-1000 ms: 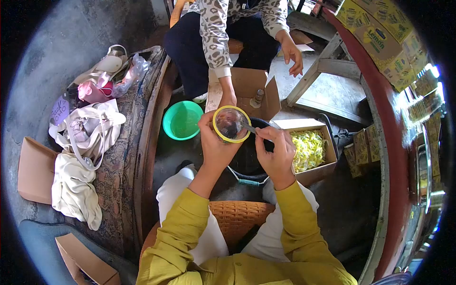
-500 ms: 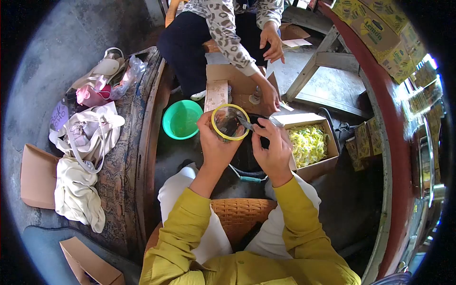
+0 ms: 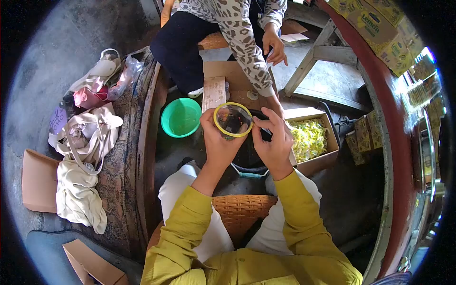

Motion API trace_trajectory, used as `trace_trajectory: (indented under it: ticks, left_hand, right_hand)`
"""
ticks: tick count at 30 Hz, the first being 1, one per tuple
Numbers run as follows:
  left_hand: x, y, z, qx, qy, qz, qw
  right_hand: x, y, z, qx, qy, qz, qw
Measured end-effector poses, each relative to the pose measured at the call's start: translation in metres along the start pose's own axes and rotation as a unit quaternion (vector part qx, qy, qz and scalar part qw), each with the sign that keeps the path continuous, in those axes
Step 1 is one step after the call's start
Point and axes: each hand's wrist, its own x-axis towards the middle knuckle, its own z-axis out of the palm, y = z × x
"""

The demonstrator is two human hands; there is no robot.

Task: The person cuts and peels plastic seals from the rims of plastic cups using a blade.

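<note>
My left hand [image 3: 221, 148] is wrapped round a clear round container [image 3: 231, 124] with a yellow rim, its open top facing me and its inside looking dark. My right hand [image 3: 276, 145] is closed in a pinch at the container's right edge. A thin greyish strip [image 3: 245, 113] runs from those fingertips over the rim; its exact kind is unclear. Below both hands stands a dark bucket with a teal handle grip [image 3: 250, 175]. To the right, a cardboard box [image 3: 317, 165] holds yellow-white shreds [image 3: 308, 139].
Opposite sits a person whose sleeve [image 3: 242, 42] reaches down past an open cardboard box [image 3: 214, 90]; that arm's hand is mostly hidden. A green basin [image 3: 181, 118] stands left. Bags [image 3: 85, 133] lie on the patterned bench [image 3: 121, 180]. A wooden frame [image 3: 304, 69] stands at right.
My right hand has come closer to the container, and less of the greyish strip shows. The other person's reaching hand has moved lower, behind my right hand.
</note>
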Motion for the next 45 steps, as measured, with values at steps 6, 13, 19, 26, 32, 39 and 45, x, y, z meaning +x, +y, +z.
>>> trace_trajectory:
  ticks: [6, 13, 19, 26, 32, 39, 45]
  left_hand:
    - [0.001, -0.013, -0.004, -0.015, 0.009, -0.007, 1.000]
    - [-0.006, -0.014, -0.003, 0.019, -0.031, 0.016, 0.999]
    - [-0.007, -0.013, -0.002, -0.011, -0.044, 0.014, 0.999]
    - [-0.005, -0.008, -0.002, -0.021, -0.040, 0.009, 0.999]
    - [0.001, -0.010, -0.008, -0.009, -0.013, 0.005, 1.000]
    - [0.001, -0.013, -0.006, -0.015, -0.012, 0.020, 1.000]
    - [0.001, -0.009, -0.007, 0.003, -0.009, 0.034, 0.999]
  right_hand:
    - [0.004, -0.004, -0.005, -0.002, -0.023, -0.024, 0.999]
    - [0.002, -0.001, -0.003, -0.012, -0.036, -0.020, 0.999]
    - [0.002, 0.004, -0.002, -0.015, -0.023, -0.008, 1.000]
    - [0.003, 0.010, -0.007, 0.039, 0.011, 0.109, 0.993]
    - [0.008, 0.006, -0.020, 0.046, -0.044, 0.033, 0.997]
    - [0.010, 0.005, -0.017, 0.034, -0.078, -0.033, 0.996]
    - [0.008, 0.005, -0.014, 0.028, -0.054, -0.017, 0.998]
